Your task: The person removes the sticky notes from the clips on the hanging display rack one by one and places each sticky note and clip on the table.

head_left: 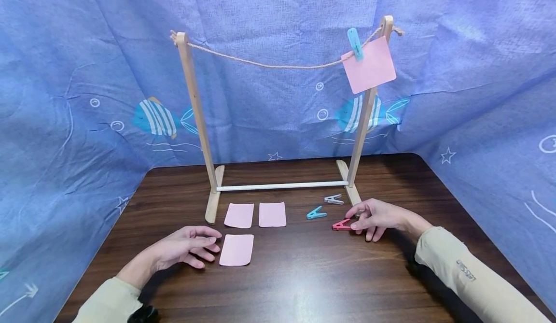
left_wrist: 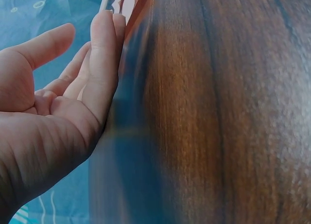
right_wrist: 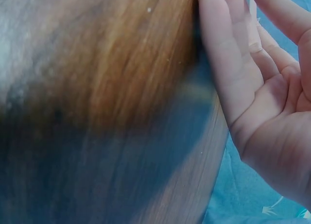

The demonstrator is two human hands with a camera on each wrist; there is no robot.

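Observation:
At the right of the table, my right hand (head_left: 377, 218) has its thumb and index finger at the near end of a red clothespin (head_left: 341, 224), pinching it close to the tabletop. The right wrist view shows the palm and fingers (right_wrist: 221, 44) but not the clothespin. My left hand (head_left: 184, 248) hovers with loosely bent fingers beside a pink paper note (head_left: 236, 250), holding nothing. Two more pink notes, one on the left (head_left: 239, 216) and one on the right (head_left: 272, 215), lie behind it. A blue clothespin (head_left: 316, 213) and a grey clothespin (head_left: 333, 199) lie left of my right hand.
Behind the notes stands a wooden frame (head_left: 197, 101) with a sagging rope (head_left: 265, 65) strung between its posts. Near the right post, a light-blue clothespin (head_left: 354, 44) holds a pink note (head_left: 371, 67) on the rope. Blue fish-print cloth (head_left: 269, 115) surrounds the dark wooden table (head_left: 295, 284).

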